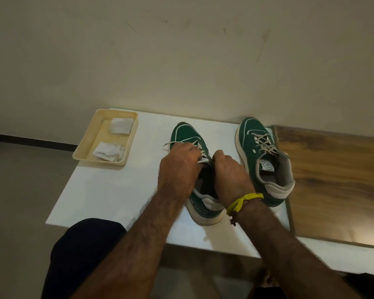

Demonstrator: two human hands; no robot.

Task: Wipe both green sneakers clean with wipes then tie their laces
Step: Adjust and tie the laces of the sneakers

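Two green sneakers stand on a white table in the middle of the frame, toes toward the wall. The left sneaker sits at centre; both hands work at its tongue and lacing. The left hand has its fingers curled over the laces near the top eyelets, gripping them. The right hand is curled at the tongue beside it, thumb raised; what it pinches cannot be told for certain, though it appears clenched on lace or tongue. A yellow band circles the right wrist. The right sneaker stands just right of centre, untouched, laces threaded but loose. At upper left of the table a cream tray holds two crumpled white wipes. A wooden surface adjoins the table at right.
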